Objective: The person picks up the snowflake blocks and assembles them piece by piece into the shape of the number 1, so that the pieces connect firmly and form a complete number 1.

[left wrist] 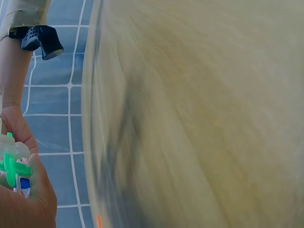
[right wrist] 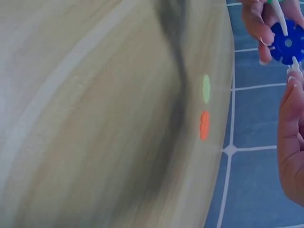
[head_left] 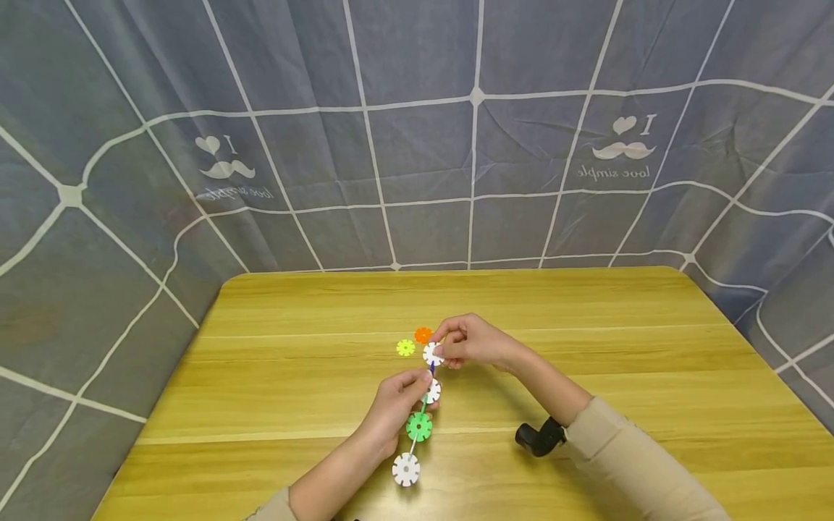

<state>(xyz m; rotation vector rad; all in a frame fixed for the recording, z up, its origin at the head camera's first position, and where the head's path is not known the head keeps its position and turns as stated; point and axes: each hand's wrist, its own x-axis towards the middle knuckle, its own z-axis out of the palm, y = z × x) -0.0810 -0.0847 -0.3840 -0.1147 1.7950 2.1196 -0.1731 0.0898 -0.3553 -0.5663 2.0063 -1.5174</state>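
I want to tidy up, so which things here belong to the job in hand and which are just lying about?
In use:
chain of white, green and blue notched plastic-looking discs, gripped by the left hand
white notched disc, pinched by the right hand at the chain's far end

Lying loose, perhaps spare pieces:
flat yellow-green notched disc
flat orange notched disc

Both sleeves (head_left: 641, 467) are beige, with a black, bent, perforated device (head_left: 539, 439) beside the right cuff (head_left: 593, 428).
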